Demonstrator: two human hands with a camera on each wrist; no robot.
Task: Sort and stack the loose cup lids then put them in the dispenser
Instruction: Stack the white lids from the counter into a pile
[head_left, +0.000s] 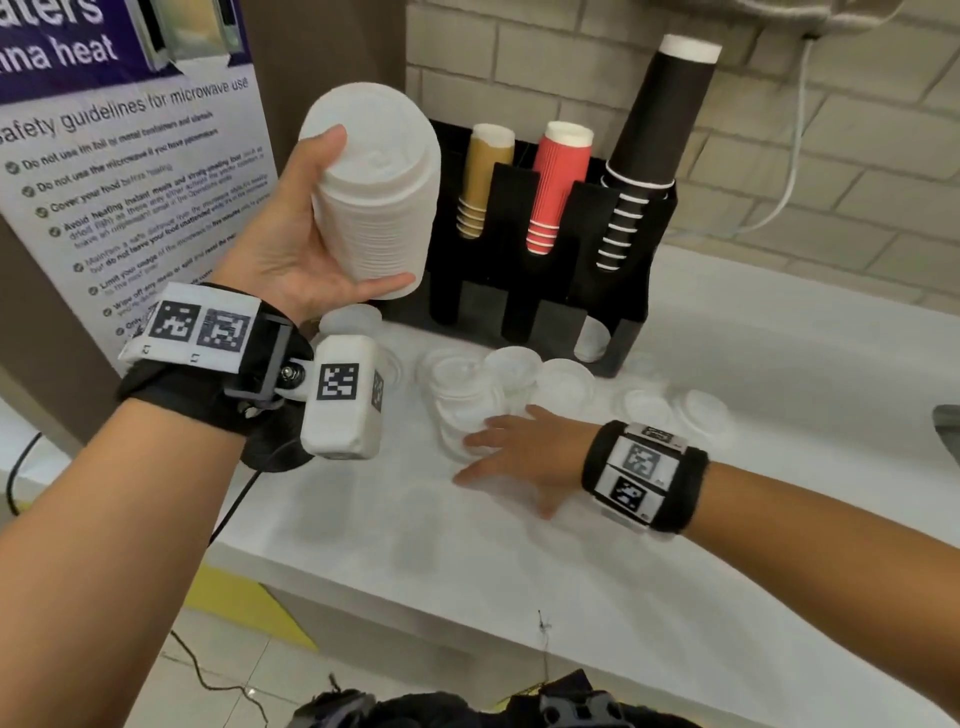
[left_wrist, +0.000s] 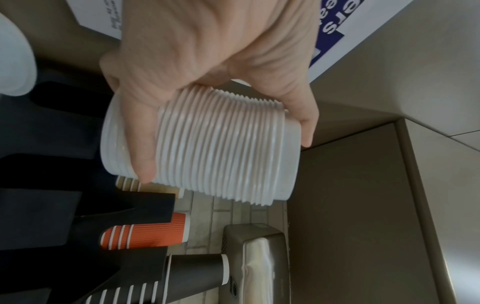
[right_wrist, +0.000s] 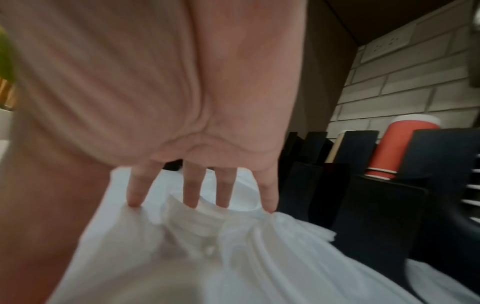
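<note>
My left hand (head_left: 311, 234) grips a tall stack of white lids (head_left: 379, 192), thumb across its top and fingers under its base, held in the air left of the black dispenser (head_left: 519, 306). The left wrist view shows that same lid stack (left_wrist: 221, 148) lying sideways in the left hand (left_wrist: 207, 51). My right hand (head_left: 514, 452) lies low over the white counter (head_left: 467, 561), fingers straight and spread. Its fingertips (right_wrist: 193, 202) touch a short stack of translucent lids (head_left: 462, 405) (right_wrist: 192, 224). Loose lids (head_left: 563, 384) lie in front of the dispenser.
The dispenser holds tan cups (head_left: 483, 176), red cups (head_left: 556, 187) and tall black cups (head_left: 649, 135); a lid (head_left: 592, 338) sits in its lower right slot. More lids (head_left: 696, 410) lie right of my hand. A poster (head_left: 130, 182) stands at the left, a brick wall behind.
</note>
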